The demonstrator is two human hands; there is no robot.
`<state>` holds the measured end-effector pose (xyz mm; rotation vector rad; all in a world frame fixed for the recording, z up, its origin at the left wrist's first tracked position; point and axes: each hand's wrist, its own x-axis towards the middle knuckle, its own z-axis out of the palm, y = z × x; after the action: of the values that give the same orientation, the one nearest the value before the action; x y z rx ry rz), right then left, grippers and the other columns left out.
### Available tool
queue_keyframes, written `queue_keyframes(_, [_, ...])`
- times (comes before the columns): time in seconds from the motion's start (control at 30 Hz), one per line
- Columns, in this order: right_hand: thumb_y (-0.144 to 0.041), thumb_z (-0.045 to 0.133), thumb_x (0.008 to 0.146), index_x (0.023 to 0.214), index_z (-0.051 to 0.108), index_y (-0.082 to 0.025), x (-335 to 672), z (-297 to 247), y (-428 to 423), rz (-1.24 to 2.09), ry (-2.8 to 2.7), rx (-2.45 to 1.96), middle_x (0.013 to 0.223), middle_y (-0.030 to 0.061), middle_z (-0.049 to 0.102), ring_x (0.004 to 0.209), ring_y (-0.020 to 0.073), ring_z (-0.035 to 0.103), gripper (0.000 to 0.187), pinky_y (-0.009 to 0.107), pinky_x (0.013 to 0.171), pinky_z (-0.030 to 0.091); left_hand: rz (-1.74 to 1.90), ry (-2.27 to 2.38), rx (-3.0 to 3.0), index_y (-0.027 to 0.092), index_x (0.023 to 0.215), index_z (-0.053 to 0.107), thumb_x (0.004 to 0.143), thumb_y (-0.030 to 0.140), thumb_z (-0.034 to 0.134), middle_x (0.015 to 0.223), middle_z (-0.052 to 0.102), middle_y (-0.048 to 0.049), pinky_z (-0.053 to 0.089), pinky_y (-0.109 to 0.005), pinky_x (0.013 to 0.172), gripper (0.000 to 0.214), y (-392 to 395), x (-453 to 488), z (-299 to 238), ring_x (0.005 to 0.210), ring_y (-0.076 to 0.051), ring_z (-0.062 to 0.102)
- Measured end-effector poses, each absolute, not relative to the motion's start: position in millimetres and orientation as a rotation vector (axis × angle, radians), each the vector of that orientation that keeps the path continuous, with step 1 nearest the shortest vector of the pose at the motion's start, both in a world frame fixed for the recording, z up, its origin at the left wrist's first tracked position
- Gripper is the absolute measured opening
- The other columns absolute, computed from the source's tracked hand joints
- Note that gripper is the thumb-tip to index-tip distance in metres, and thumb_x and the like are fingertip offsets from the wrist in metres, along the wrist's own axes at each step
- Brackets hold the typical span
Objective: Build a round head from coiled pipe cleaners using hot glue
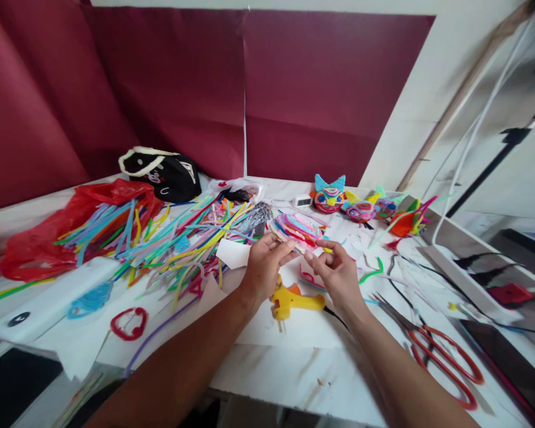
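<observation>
My left hand (264, 261) and my right hand (336, 272) together hold a flat round piece made of coiled pipe cleaners (296, 230) in pink, blue, green and yellow, a little above the white table (294, 356). The fingertips of both hands pinch its near edge. Just below my hands lies a yellow glue gun (294, 302) on the table. A white paper scrap (232, 253) lies beside my left hand.
A heap of loose coloured pipe cleaners (173, 238) and a red plastic bag (49, 232) lie at the left. Finished pipe-cleaner faces (330, 195) stand at the back. Red-handled scissors (441, 356) lie at the right, a black pouch (164, 173) behind.
</observation>
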<state>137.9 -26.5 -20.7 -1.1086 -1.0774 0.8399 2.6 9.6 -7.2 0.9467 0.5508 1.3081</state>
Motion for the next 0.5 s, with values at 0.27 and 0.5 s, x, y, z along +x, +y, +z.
queue_keyframes(0.27, [-0.043,0.081,0.063,0.096,0.056,-0.019,137.9,-19.7,-24.1,0.836,-1.045,-1.122,0.045,-0.0142,0.038,0.040,0.0055,0.030,0.048,0.020,0.040,0.024,1.288,0.534,0.935,0.013,0.092,0.066,0.072,0.021,0.074,0.083,0.070,-0.0037,0.055,-0.033,0.080,0.023,10.8,2.0,-8.5,0.080,-0.016,0.066])
queue_keyframes(0.5, [-0.042,0.082,0.063,0.096,0.055,-0.019,137.9,-22.6,-24.4,0.839,-1.034,-1.087,0.051,-0.0096,0.051,0.045,0.0075,0.041,0.049,0.020,0.043,0.032,1.274,0.538,0.902,0.014,0.086,0.065,0.069,0.022,0.076,0.079,0.069,-0.0021,0.054,-0.032,0.079,0.021,11.5,1.2,-8.9,0.076,-0.015,0.065])
